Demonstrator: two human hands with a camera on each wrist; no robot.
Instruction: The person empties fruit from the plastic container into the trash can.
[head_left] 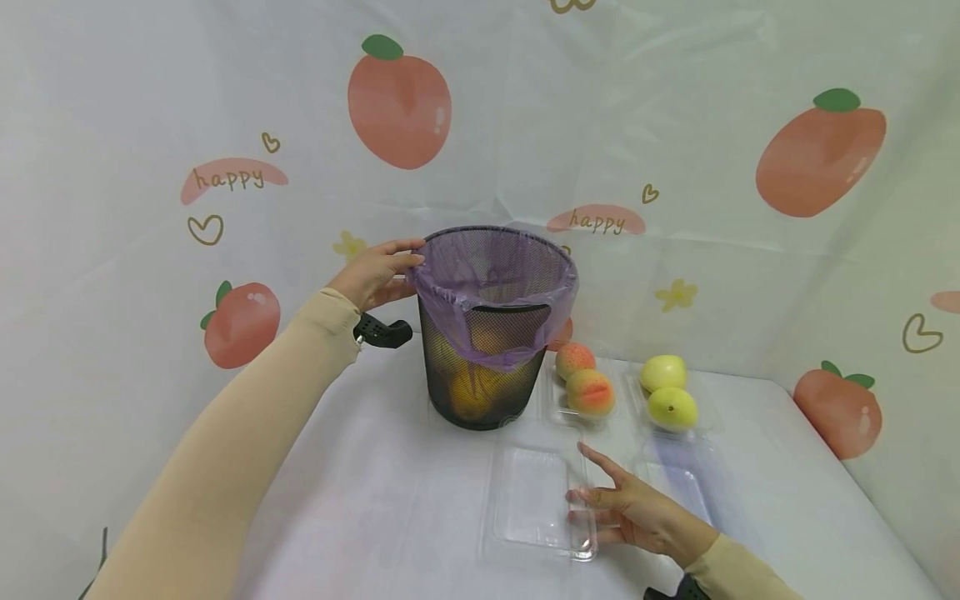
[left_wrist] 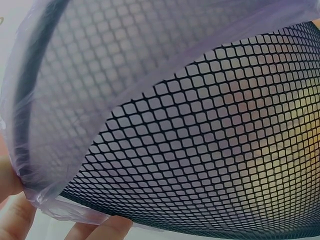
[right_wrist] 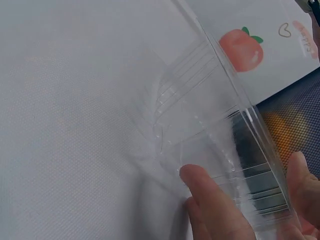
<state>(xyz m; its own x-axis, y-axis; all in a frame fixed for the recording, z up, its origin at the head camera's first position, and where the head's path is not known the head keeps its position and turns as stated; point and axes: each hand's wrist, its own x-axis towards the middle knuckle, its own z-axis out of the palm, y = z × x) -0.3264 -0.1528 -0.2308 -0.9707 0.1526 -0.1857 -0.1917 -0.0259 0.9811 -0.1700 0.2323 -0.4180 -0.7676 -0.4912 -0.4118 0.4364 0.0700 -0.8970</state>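
Observation:
My left hand [head_left: 381,273] grips the left rim of a black mesh wastebasket [head_left: 480,400] lined with a purple plastic bag [head_left: 502,333]. In the left wrist view, its fingers [left_wrist: 112,227] lie along the mesh wall and the bag's edge. Orange and yellow fruit [head_left: 474,387] shows through the mesh, low in the basket. My right hand [head_left: 637,508] is at the right edge of a clear plastic box [head_left: 532,500], thumb and fingers spread. From the right wrist, the fingers [right_wrist: 212,200] overlap the box's ribbed wall, with the thumb beyond its rim.
Two peaches [head_left: 590,393] sit in a clear tray right of the wastebasket. Further right, two yellow-green fruits [head_left: 672,408] lie in another clear tray. A further clear box [head_left: 678,483] is partly behind the right hand. A printed cloth backdrop [head_left: 480,125] stands behind the white table [head_left: 360,483].

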